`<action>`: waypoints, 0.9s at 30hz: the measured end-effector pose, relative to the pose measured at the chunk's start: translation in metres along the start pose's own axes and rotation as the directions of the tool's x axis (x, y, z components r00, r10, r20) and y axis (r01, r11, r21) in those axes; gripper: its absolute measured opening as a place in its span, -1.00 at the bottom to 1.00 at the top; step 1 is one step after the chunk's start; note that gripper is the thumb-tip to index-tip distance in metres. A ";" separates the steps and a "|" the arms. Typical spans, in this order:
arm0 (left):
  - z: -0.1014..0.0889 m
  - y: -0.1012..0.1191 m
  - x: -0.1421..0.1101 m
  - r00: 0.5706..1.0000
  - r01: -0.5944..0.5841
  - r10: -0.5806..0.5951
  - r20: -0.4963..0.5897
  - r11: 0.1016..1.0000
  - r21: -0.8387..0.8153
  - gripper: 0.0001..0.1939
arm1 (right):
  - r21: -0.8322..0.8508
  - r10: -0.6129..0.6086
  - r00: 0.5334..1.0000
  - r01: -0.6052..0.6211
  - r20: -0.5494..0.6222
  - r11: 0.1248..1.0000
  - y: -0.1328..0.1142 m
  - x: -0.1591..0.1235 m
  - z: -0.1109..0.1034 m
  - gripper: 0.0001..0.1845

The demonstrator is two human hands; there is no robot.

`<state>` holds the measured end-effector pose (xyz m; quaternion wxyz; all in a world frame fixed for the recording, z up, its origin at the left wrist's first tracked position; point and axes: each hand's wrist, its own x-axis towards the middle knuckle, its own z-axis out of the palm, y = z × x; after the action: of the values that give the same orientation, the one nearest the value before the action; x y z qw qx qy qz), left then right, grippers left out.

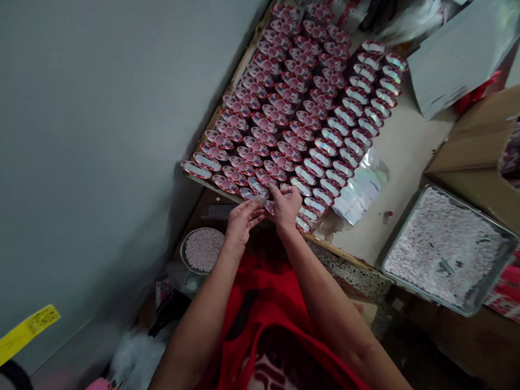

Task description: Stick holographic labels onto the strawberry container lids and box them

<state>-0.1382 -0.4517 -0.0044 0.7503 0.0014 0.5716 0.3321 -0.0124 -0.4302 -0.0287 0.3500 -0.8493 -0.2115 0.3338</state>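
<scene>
Many small red-and-white cups point(282, 102) stand in tight rows on a table point(404, 148); some show pink contents, others a shiny foil lid. My left hand point(243, 220) and my right hand point(287, 205) meet at the near edge of the rows. Both pinch a small foil-topped cup point(268, 206) between their fingertips. My forearms reach up from a red garment at the bottom.
A round bowl of pinkish granules point(202, 249) sits low at the left of my hands. A metal tray of the same granules point(447, 250) lies at the right. Foil sheets point(361, 190), cardboard boxes point(477, 151) and a grey wall point(89, 139) surround the table.
</scene>
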 end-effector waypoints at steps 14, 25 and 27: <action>0.020 0.013 0.029 0.844 -0.451 0.531 -0.079 0.782 0.430 -0.77 | 0.454 0.054 0.972 -0.156 0.229 0.877 -0.002 -0.009 -0.022 -0.42; 0.037 0.037 0.074 0.496 -0.367 0.841 0.215 -0.022 0.930 -0.87 | -0.050 -0.040 0.999 0.038 -0.028 0.998 -0.016 0.023 0.001 -0.63; 0.036 0.036 0.075 0.499 -0.350 0.839 0.217 -0.033 0.936 -0.86 | -0.084 -0.047 0.999 0.044 -0.028 0.995 -0.016 0.023 0.001 -0.63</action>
<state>-0.1154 -0.3725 -0.0420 0.2202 0.6062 0.7264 0.2374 0.0005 -0.4054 -0.0269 0.3247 -0.8631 -0.2392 0.3038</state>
